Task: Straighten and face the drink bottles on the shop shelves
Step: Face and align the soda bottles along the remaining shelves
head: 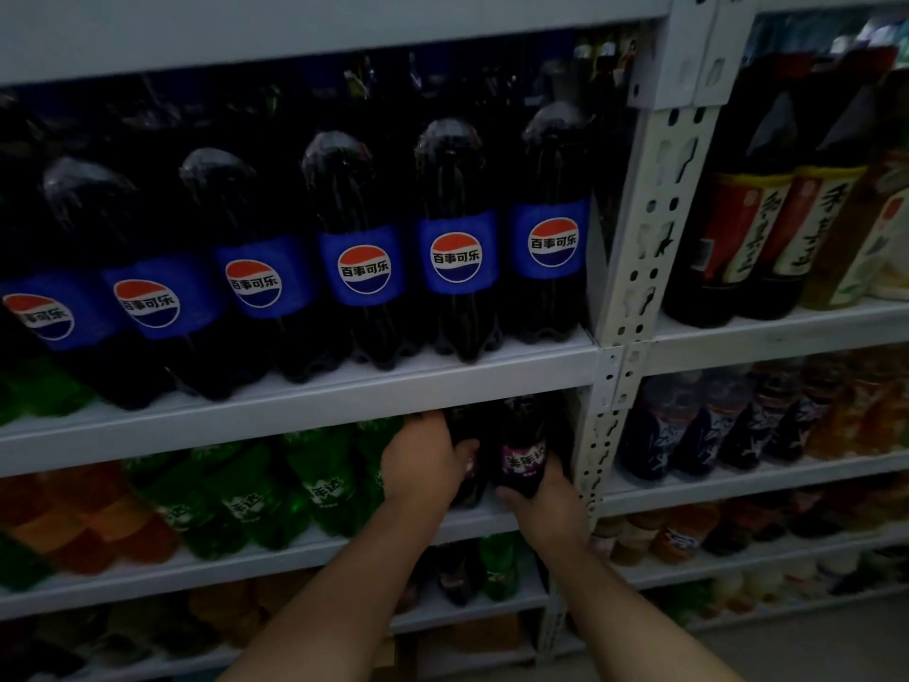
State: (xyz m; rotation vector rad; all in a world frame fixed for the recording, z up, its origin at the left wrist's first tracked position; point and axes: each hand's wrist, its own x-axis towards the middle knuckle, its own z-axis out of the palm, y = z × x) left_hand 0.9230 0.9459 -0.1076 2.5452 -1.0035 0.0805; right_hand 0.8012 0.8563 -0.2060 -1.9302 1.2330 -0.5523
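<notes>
Standing at the right end of the lower shelf (315,553), close to the perforated post (597,450), two dark bottles are just beside each other. My right hand (543,507) is wrapped around the lower part of the purple-label bottle (522,450), which is the one nearer to the post; its label faces outward. My left hand (424,465) grips the neighbour bottle (462,430) from its left side with curled fingers, and this hand hides most of its label. On the same shelf, to the left of my hands, are green bottles (319,484), and orange bottles (74,524) toward the left edge. The upper shelf (344,401) carries a row of cola bottles (457,258), blue labels to the front. Right of the post stand brown sauce-like bottles (738,228); what they contain I cannot tell.
</notes>
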